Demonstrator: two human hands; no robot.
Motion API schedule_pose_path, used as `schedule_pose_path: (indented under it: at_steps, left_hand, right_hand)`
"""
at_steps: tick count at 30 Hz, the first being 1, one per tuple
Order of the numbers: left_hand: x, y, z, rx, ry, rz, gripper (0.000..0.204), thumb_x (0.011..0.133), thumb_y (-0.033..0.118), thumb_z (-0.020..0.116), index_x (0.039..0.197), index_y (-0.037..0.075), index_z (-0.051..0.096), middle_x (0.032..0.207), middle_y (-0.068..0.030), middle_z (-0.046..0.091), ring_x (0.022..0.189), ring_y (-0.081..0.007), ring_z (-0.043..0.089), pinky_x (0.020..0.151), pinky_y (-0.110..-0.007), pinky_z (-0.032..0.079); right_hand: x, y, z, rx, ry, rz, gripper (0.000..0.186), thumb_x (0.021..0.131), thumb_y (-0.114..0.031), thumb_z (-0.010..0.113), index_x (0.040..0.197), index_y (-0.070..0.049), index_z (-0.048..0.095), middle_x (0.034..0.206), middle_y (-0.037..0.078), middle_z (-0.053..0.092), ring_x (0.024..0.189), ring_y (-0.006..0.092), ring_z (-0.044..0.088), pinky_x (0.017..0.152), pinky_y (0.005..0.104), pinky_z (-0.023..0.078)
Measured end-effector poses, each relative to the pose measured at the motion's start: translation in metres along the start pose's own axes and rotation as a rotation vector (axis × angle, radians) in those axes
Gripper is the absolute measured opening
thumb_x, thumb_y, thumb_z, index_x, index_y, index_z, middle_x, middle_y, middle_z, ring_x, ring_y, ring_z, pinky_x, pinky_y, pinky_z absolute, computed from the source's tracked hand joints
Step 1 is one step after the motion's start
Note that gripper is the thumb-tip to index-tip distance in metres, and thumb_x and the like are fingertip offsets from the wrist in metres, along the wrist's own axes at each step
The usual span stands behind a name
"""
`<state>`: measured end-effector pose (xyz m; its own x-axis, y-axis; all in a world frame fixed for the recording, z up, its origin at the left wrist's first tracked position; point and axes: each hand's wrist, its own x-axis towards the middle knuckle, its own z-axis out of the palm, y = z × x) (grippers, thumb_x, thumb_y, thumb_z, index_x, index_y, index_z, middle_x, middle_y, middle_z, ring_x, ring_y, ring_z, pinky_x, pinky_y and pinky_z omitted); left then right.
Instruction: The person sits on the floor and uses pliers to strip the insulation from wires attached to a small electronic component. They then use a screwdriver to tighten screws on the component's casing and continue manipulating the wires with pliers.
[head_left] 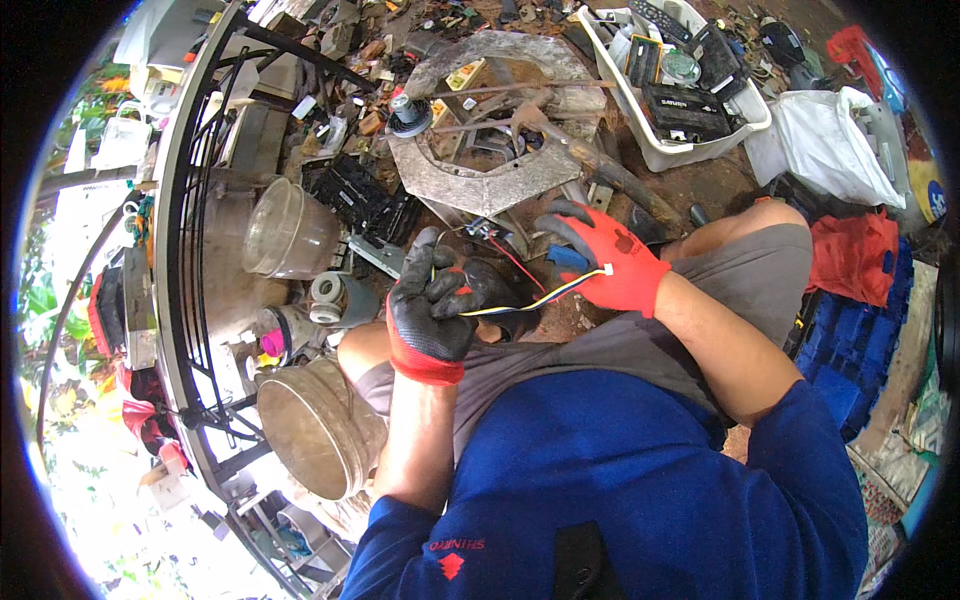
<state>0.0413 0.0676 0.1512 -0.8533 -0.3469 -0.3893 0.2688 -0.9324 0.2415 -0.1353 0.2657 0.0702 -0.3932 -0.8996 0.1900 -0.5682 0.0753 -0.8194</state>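
Note:
My left hand (432,300), in a black-palmed glove with a red cuff, is turned palm up. Its fingers curl over a thin bundle of yellow, white and dark wires (540,300). The bundle runs right to a small white connector (607,269), which lies against my right hand (605,258) in a red glove with dark fingertips. The right fingers bend downward around a blue piece (567,258), mostly hidden, whose kind I cannot make out. Ahead of and between the hands sits a small metallic part (482,228) with a thin red wire (515,262) near it.
A scuffed metal frame (490,185) lies ahead, with a curved wooden handle (600,165) across it. A white bin (690,150) of electronic scrap stands ahead right. Buckets (310,430) and a black metal rack (190,220) line the left; a blue crate (855,340) is right.

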Motion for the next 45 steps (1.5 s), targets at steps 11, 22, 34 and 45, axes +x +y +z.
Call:
schedule_pose_path:
  at_steps: [11,22,34,45]
  left_hand:
    - [0.006,-0.003,-0.004,0.019,0.078,0.172,0.014,0.108,0.016,0.043,0.101,0.009,0.054,0.074,0.0023,0.042,0.053,-0.0041,0.035,0.045,-0.018,0.033]
    - [0.0,0.027,-0.021,0.019,-0.071,0.142,0.013,0.107,0.014,0.042,0.108,0.011,0.054,0.076,0.0045,0.042,0.054,-0.0007,0.035,0.044,-0.016,0.032]
    - [0.003,0.013,-0.003,-0.04,0.049,0.195,0.013,0.108,0.015,0.043,0.101,0.01,0.054,0.071,0.0055,0.038,0.05,-0.0018,0.031,0.04,-0.017,0.028]
    - [0.015,0.047,-0.066,0.703,0.281,0.4,0.011,0.102,0.01,0.046,0.1,0.006,0.057,0.076,0.0013,0.051,0.06,-0.0083,0.046,0.051,-0.022,0.038]
  right_hand:
    - [-0.004,-0.018,0.001,0.663,-0.341,0.132,0.036,0.092,-0.015,0.07,0.127,-0.008,0.066,0.108,0.01,0.073,0.095,0.0151,0.065,0.086,0.0347,0.053]
    - [-0.002,-0.011,-0.011,1.332,-0.354,0.27,0.041,0.101,-0.03,0.06,0.127,0.001,0.059,0.117,0.01,0.066,0.101,0.0184,0.065,0.09,0.0335,0.053]
    - [-0.005,-0.019,0.024,1.039,-0.511,0.03,0.037,0.093,-0.012,0.064,0.128,-0.004,0.064,0.109,0.002,0.07,0.098,0.0111,0.063,0.086,0.0289,0.05]
    - [-0.004,-0.019,0.011,1.305,-0.37,0.158,0.037,0.1,-0.033,0.063,0.118,-0.001,0.064,0.109,0.008,0.069,0.1,0.0181,0.066,0.088,0.0323,0.052]
